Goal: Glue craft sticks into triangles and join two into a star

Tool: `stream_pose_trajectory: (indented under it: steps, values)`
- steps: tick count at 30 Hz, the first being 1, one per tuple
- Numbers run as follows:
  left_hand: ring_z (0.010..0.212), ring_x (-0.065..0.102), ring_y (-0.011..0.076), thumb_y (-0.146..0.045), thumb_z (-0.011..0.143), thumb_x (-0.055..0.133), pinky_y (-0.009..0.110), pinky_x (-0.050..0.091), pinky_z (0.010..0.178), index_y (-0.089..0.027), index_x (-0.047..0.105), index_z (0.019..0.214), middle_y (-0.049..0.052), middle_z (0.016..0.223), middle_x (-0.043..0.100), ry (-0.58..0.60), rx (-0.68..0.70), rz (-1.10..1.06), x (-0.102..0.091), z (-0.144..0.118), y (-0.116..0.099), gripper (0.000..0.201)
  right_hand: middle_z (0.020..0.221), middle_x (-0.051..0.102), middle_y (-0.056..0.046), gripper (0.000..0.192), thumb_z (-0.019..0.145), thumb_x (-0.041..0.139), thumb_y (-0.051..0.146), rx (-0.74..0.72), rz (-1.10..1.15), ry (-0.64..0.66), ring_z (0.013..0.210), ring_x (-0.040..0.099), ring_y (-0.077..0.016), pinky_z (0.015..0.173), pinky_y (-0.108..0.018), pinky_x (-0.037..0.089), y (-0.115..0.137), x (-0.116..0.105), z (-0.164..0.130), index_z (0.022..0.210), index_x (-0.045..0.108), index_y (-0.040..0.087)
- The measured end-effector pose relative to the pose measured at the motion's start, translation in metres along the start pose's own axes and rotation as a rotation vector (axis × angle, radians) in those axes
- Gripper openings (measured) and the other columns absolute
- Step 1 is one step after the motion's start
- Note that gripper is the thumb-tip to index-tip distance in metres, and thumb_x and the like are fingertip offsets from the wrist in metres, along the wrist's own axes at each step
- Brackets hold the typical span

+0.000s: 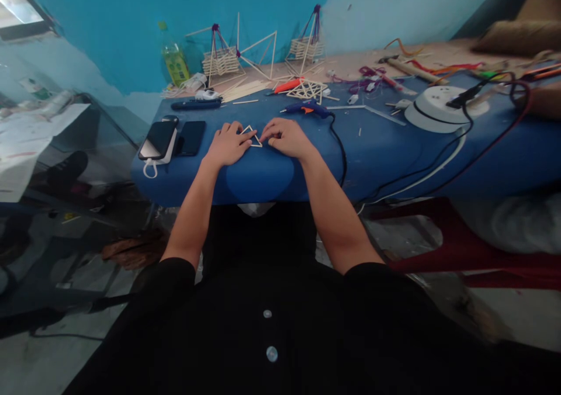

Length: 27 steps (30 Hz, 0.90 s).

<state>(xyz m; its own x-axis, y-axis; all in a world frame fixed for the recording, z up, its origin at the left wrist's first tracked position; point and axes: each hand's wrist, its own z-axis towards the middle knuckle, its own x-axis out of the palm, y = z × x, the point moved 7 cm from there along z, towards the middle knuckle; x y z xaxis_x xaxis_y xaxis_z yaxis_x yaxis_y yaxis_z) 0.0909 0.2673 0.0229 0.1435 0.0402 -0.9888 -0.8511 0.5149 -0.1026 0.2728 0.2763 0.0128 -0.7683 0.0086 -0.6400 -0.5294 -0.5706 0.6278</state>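
Observation:
A small triangle of thin pale sticks [251, 136] lies flat on the blue table [385, 149] near its front edge. My left hand [228, 144] rests on the table with its fingertips on the triangle's left side. My right hand [286, 138] presses its fingertips on the triangle's right corner. A blue and orange glue gun [307, 109] lies just behind my right hand, its black cord running off the front edge.
Two phones [173, 139] lie to the left of my left hand. Stick frames and baskets [239, 53], a green bottle [175, 62] and loose sticks stand at the back. A white round socket reel [438, 107] with cables sits at the right.

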Motion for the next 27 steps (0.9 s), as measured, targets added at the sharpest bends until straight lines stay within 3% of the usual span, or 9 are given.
stream_pose_trajectory:
  steps: [7,14,19,23,27]
  values:
    - [0.144,0.049,0.0394,-0.046,0.119,0.040,0.057,0.044,0.120,-0.039,0.058,0.168,0.013,0.153,0.055,-0.007,0.010,-0.005,0.001,0.000,0.002,0.053,0.107,0.075,-0.005,0.031,0.073,0.062,0.014,0.001,0.002,-0.026,0.074,0.055,-0.0130,0.079,-0.036,0.048,0.002,-0.001,-0.001,0.094,0.084,0.021]
    - [0.145,0.049,0.0396,-0.046,0.118,0.040,0.059,0.045,0.122,-0.040,0.059,0.167,0.012,0.154,0.056,-0.010,0.010,0.000,0.000,-0.001,0.001,0.053,0.096,0.074,-0.005,0.012,0.076,0.077,0.021,0.105,0.017,-0.018,0.077,0.057,-0.0164,0.079,-0.036,0.046,-0.004,-0.001,0.000,0.088,0.075,0.019]
    - [0.146,0.050,0.0399,-0.045,0.118,0.041,0.059,0.045,0.122,-0.039,0.060,0.167,0.012,0.155,0.056,-0.007,0.007,0.002,-0.001,-0.002,-0.001,0.052,0.085,0.072,-0.004,0.009,0.080,0.078,0.025,0.166,0.074,-0.014,0.072,0.054,-0.0156,0.076,-0.036,0.044,-0.007,0.000,0.000,0.086,0.078,0.019]
    - [0.147,0.049,0.0404,-0.045,0.119,0.041,0.059,0.044,0.122,-0.039,0.060,0.167,0.012,0.155,0.056,-0.012,0.012,-0.003,-0.001,-0.002,-0.001,0.052,0.090,0.076,-0.005,0.012,0.081,0.075,0.027,0.146,0.111,-0.028,0.076,0.058,-0.0167,0.076,-0.036,0.044,-0.010,0.001,0.000,0.087,0.081,0.019]
    - [0.146,0.049,0.0403,-0.046,0.118,0.041,0.059,0.043,0.123,-0.038,0.059,0.167,0.013,0.154,0.056,-0.009,0.010,-0.015,-0.001,-0.002,-0.001,0.053,0.100,0.079,-0.007,0.013,0.084,0.071,0.028,0.092,0.110,-0.037,0.088,0.066,-0.0202,0.087,-0.039,0.051,-0.012,0.001,0.002,0.088,0.081,0.020]
